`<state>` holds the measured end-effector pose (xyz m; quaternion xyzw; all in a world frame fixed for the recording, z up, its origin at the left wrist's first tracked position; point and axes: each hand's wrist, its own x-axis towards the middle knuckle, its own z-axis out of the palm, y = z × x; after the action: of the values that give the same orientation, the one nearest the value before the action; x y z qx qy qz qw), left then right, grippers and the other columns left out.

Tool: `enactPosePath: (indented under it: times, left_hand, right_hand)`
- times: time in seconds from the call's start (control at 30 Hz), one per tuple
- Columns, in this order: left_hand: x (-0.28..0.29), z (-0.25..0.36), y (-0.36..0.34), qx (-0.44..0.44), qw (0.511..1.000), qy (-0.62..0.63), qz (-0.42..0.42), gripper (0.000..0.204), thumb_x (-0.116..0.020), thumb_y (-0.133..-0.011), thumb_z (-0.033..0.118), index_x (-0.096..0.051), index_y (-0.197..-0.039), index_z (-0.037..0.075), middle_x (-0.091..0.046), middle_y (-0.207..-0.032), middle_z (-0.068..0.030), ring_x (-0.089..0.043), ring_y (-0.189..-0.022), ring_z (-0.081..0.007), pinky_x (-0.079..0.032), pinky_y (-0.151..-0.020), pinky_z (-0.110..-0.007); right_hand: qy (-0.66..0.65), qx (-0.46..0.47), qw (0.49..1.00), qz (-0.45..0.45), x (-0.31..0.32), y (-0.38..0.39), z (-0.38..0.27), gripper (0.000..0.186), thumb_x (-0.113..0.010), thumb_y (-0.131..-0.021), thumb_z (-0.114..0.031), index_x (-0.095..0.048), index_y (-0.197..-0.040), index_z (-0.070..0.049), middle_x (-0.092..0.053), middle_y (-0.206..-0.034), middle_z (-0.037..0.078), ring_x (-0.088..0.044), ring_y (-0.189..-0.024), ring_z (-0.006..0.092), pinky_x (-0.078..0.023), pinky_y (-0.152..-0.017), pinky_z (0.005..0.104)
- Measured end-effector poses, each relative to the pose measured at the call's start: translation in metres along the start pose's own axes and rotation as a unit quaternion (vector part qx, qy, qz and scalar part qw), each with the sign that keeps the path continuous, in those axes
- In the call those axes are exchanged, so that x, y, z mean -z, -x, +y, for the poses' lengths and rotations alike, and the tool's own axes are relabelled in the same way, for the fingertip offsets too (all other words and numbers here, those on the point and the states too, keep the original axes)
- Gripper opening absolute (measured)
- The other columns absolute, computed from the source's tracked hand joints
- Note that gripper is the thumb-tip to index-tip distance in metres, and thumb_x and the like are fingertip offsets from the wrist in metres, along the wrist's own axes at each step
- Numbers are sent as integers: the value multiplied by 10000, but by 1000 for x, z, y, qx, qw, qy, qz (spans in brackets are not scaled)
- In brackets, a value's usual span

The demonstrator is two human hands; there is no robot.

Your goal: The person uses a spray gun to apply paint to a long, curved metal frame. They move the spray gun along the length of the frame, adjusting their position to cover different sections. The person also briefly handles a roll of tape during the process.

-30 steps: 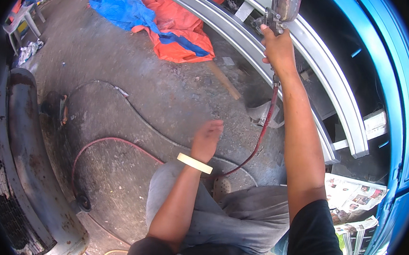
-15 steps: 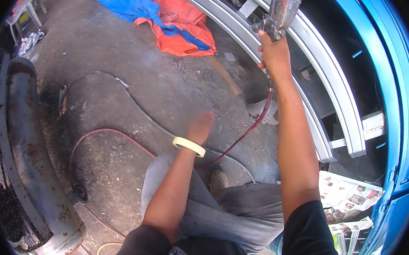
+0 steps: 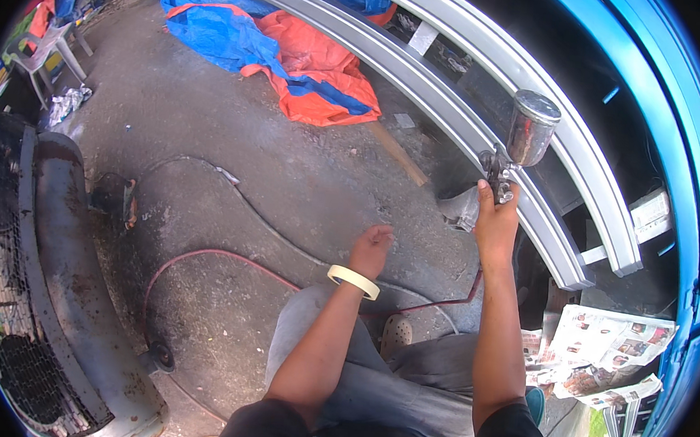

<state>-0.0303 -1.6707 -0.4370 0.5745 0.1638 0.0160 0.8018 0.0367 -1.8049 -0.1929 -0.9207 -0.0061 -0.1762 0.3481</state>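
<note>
My right hand (image 3: pixel 497 233) is wrapped round the handle of a spray gun (image 3: pixel 532 134) with a metal cup on top. The gun is over the nearer of two long silver metal rails (image 3: pixel 446 116); from here I cannot tell whether it touches. Below the grip, a dark red hose (image 3: pixel 475 290) runs down toward the floor and passes behind my knee. My left hand (image 3: pixel 370 251) hovers above the floor in front of my knee, fingers loosely curled, with nothing seen in it. Round that wrist hangs a roll of pale yellow masking tape (image 3: pixel 354 282).
A blue and orange tarp (image 3: pixel 318 94) lies at the far end. On the left stands a rusty compressor tank (image 3: pixel 78 281). Hoses (image 3: pixel 210 252) cross the concrete floor. At right are newspaper sheets (image 3: pixel 609 338) and a blue painted panel (image 3: pixel 699 162). A plastic chair (image 3: pixel 53 52) stands far left.
My right hand has drawn the spray gun back toward me and slightly right. My left hand appears a little lower and further right. The whole view has shifted somewhat.
</note>
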Motion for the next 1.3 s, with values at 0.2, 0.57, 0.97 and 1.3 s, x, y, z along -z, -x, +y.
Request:
enactPosePath:
  times: [0.2,0.57,0.97,1.3]
  left_hand:
    - [-6,25,20,-11,990,92,110,294,-671,-1026,161,-704,-1271,3,-745,-1191,-130,-683,-1064,-195,-527,-971,-341]
    - [-34,60,77,3,971,-9,238,323,-673,-1030,160,-670,-1330,39,-621,-1294,-163,-638,-1169,-267,-525,-976,-367]
    - [-130,95,189,98,945,-300,88,441,-704,-968,342,-691,-1286,38,-660,-1313,-258,-625,-1223,-457,-504,-1062,-527]
    - [-103,214,243,463,832,-134,-274,877,-499,-1007,668,-331,-1657,104,-466,-1618,-252,-472,-1475,-455,-381,-1221,-530]
  right_hand:
    - [-41,73,996,0,-124,-23,-32,517,-652,-1052,-382,-477,-1374,-16,-714,-1097,345,-672,-1069,555,-501,-883,596]
    - [-277,38,944,-177,-221,-61,-104,519,-702,-1039,-306,-545,-1444,-21,-729,-879,126,-687,-662,148,-536,-577,323]
    - [-171,-186,856,-451,-20,-35,-73,389,-732,-1015,-183,-656,-1366,-36,-727,-1069,52,-695,-912,121,-565,-616,292]
    - [-151,-194,887,-390,-80,-9,-132,553,-716,-1025,-202,-518,-1522,-66,-693,-1157,73,-667,-857,138,-574,-622,287]
